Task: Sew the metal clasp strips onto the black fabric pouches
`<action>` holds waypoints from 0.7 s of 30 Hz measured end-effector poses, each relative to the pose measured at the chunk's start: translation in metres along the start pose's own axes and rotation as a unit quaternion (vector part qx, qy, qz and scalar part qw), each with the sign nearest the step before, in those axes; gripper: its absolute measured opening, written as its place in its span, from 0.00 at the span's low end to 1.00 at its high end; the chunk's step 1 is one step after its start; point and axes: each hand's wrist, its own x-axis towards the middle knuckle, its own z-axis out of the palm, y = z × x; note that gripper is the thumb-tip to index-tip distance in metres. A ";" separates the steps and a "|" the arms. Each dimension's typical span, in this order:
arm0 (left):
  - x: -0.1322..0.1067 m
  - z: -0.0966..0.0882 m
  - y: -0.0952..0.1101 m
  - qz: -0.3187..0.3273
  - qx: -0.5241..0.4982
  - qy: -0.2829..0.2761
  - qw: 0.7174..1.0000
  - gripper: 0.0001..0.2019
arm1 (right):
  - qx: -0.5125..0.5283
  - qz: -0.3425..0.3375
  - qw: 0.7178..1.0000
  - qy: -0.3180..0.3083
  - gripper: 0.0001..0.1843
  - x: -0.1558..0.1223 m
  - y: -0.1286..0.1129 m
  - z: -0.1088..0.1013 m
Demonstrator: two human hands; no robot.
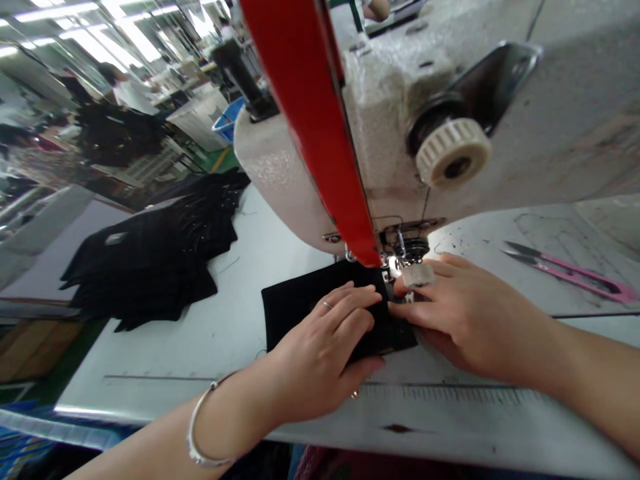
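My fingers (353, 299) lie flat and nearly straight on the black fabric piece (295, 303), closed on nothing. The left hand (320, 347) presses its middle, the right hand (470, 320) rests its fingertips on the right edge, and the two sets of fingertips almost meet. The white table (210, 340) carries everything. On it stands the sewing machine (400, 100), with a red tape (310, 113) running down its front to the presser foot (387, 267). To my left, well apart, lies a stack of black fabric pieces (150, 260). The piece under my hands lies on the table in front of the machine, its far right corner at the foot. Pink thread snips (575, 275) lie off to my right. The risk I see is that my fingertips sit just beside the needle area, so a slip forward could put one under it. Uneven pressure from my two hands could also skew the cloth.
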 end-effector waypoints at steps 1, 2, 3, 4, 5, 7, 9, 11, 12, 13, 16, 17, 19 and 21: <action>-0.001 0.002 0.000 0.004 0.006 0.003 1.000 0.12 | 0.006 -0.001 1.000 0.015 0.10 0.000 0.000 0.000; -0.001 0.003 -0.001 0.008 0.013 0.006 1.000 0.15 | 0.008 -0.003 0.999 0.031 0.11 0.000 0.001 -0.001; -0.002 0.004 -0.001 0.014 0.021 0.008 1.000 0.18 | 0.007 -0.007 0.999 0.043 0.13 0.000 0.000 0.000; -0.003 0.005 -0.002 0.019 0.028 0.009 0.999 0.21 | 0.001 -0.013 0.999 0.050 0.14 0.000 -0.001 0.000; -0.003 0.006 -0.003 0.025 0.034 0.010 0.999 0.23 | -0.007 -0.020 0.998 0.053 0.14 0.000 -0.002 0.001; -0.004 0.007 -0.005 0.038 0.040 0.013 0.998 0.23 | -0.023 -0.033 0.998 0.053 0.15 0.000 -0.004 0.003; -0.003 0.008 -0.008 0.048 0.040 0.017 0.998 0.23 | -0.032 -0.035 0.998 0.051 0.16 0.000 -0.005 0.005; -0.002 0.008 -0.013 0.058 0.039 0.022 0.997 0.22 | -0.036 -0.036 0.998 0.048 0.17 0.000 -0.006 0.007; -0.001 0.008 -0.016 0.064 0.039 0.025 0.997 0.22 | -0.041 -0.034 0.998 0.045 0.17 0.000 -0.006 0.008; 0.001 0.008 -0.019 0.069 0.039 0.029 0.996 0.21 | -0.046 -0.028 0.998 0.041 0.18 0.000 -0.006 0.009; 0.005 0.006 -0.030 0.081 0.045 0.042 0.995 0.19 | -0.049 0.000 0.998 0.030 0.20 0.001 -0.005 0.011; 0.007 0.005 -0.032 0.084 0.049 0.045 0.994 0.19 | -0.046 0.008 0.999 0.028 0.20 0.002 -0.004 0.011; 0.010 0.002 -0.032 0.081 0.055 0.042 0.994 0.19 | -0.044 0.015 0.999 0.026 0.20 0.003 -0.004 0.012; 0.012 0.001 -0.027 0.053 0.066 0.030 0.996 0.18 | -0.045 0.014 0.999 0.026 0.19 0.003 -0.003 0.012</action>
